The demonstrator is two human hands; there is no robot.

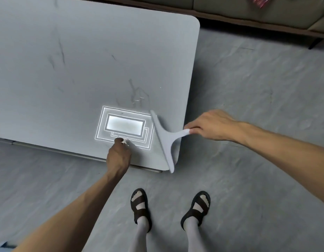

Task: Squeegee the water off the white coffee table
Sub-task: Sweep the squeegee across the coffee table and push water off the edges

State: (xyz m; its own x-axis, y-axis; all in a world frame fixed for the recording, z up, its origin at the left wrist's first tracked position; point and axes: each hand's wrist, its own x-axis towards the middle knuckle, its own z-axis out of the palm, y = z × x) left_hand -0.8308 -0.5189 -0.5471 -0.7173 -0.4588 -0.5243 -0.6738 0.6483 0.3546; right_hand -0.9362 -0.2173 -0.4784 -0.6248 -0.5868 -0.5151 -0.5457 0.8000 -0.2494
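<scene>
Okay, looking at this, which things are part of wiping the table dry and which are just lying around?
Part of the job:
white coffee table
squeegee, held by the right hand
water streaks
left hand, resting on the table

Just around:
sofa
red patterned item on the sofa

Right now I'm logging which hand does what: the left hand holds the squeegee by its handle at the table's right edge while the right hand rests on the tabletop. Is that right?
Not quite: the hands are swapped. In the head view the right hand holds the squeegee by its handle at the right edge of the white coffee table, while the left hand rests on the tabletop.
</scene>
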